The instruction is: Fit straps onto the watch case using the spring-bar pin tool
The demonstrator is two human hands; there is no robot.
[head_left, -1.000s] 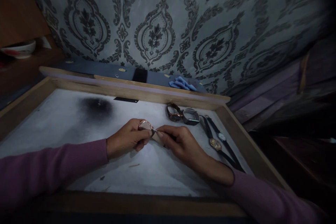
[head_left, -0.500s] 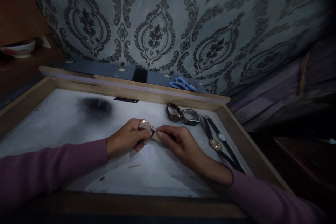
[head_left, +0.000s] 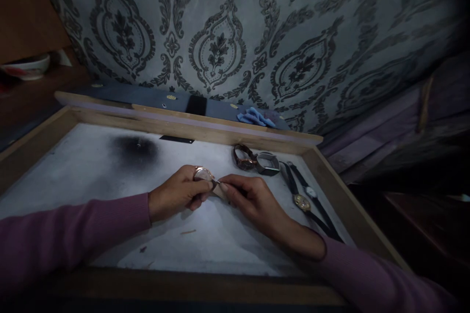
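Note:
A round wristwatch (head_left: 203, 174) with a rose-gold rim and pale dial is gripped in my left hand (head_left: 187, 190), its thumb pressed along the case's lower side. My right hand (head_left: 251, 198) pinches at the watch's strap (head_left: 219, 191), close to the left thumb. A small shiny bit of metal shows between the two hands; whether it is a buckle or a tool I cannot tell. The strap's lower part is partly hidden by the right fingers. Both hands are held above the white floor of a shallow wooden tray (head_left: 198, 126).
Toward the tray's right lie a brown-strapped watch (head_left: 245, 163), a grey-banded watch (head_left: 268, 163), a gold-dial watch (head_left: 301, 202) and a small white-dial watch (head_left: 310, 191). A black flat strip (head_left: 176, 139) lies near the back wall. A blue cloth (head_left: 256, 117) sits behind the rim.

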